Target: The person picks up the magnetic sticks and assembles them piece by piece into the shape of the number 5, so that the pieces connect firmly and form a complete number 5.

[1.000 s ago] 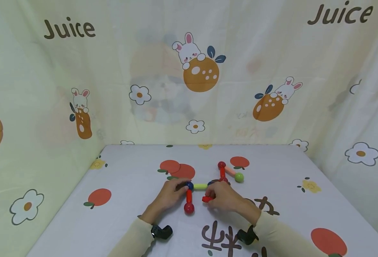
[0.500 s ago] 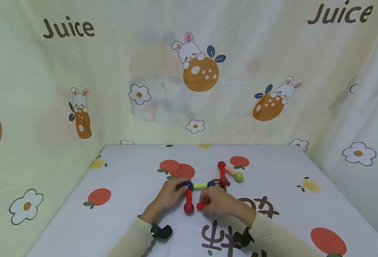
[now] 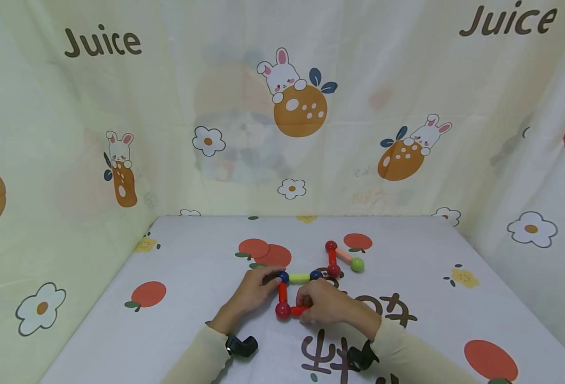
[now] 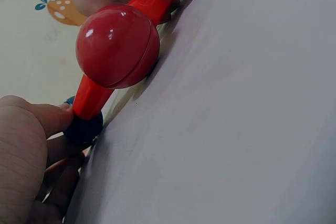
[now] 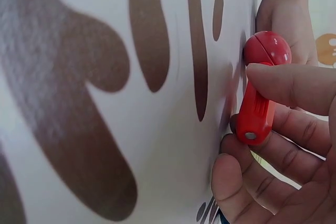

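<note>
My left hand (image 3: 254, 288) pinches a dark blue ball (image 3: 283, 277) at the corner of a ball-and-rod build. From that ball a yellow-green rod (image 3: 299, 278) runs right to a second blue ball, and a red rod (image 3: 283, 293) runs toward me to a red ball (image 3: 283, 311). My right hand (image 3: 327, 302) holds another red rod (image 5: 255, 109) between thumb and fingers. One end of it meets the red ball; the free end shows a silver metal tip in the right wrist view. The left wrist view shows the red ball (image 4: 118, 46) large, between the two red rods.
Behind my right hand lies a separate piece: a dark red ball (image 3: 331, 246), a red rod, another red ball, a pink rod and a green ball (image 3: 357, 264). A printed cloth (image 3: 205, 240) covers the table, and a curtain (image 3: 244, 160) stands behind and at both sides.
My right hand has moved left and toward me with the red rod, whose end now meets the red ball. The left hand has stayed on the blue ball.
</note>
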The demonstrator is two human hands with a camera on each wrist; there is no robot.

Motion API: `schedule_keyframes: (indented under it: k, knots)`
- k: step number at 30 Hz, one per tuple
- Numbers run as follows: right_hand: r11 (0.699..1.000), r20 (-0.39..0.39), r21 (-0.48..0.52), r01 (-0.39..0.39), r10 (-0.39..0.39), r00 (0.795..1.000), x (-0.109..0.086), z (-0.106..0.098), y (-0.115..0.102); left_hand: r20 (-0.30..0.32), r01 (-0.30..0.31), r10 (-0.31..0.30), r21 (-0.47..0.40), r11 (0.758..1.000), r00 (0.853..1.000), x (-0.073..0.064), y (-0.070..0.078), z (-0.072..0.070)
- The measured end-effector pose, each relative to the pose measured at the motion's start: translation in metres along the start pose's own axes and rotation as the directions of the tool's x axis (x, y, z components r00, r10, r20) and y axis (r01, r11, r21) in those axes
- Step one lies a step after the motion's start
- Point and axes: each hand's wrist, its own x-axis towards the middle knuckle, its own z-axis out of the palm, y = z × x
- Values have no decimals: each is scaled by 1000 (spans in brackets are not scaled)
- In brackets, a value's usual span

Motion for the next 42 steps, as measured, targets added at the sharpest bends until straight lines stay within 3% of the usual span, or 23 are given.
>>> schedule_keyframes:
  k: [29,35,42]
  knots:
    - [1000,24,-12,23,-23,999,-4,-10,2,10,17,-17,0,1000,1000,0,1,0]
    - [999,23,-4,37,-37,999,-4,-10,1,99,60,-57,-30,998,993,-1,3,-5]
    - [999,15,-19,45,-45,999,-4,-11,0,232,87,-70,-63,994,970,-3,6,-17]
